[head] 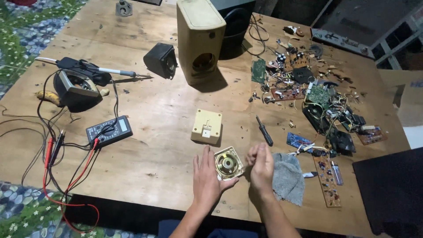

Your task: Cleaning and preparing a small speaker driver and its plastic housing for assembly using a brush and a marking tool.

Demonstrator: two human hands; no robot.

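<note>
At the near edge of the bench [145, 145], the left hand [206, 176] lies open-palmed against a small square speaker [228, 164], while the right hand [261, 165] curls loosely at its other side. Just right lies a grey rag [288, 178]. Beyond sit a cream box [206, 127], screwdriver [265, 131] and multimeter [109, 131].

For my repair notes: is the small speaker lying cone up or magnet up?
Magnet up: the small speaker shows its round metal back between both hands.
</note>
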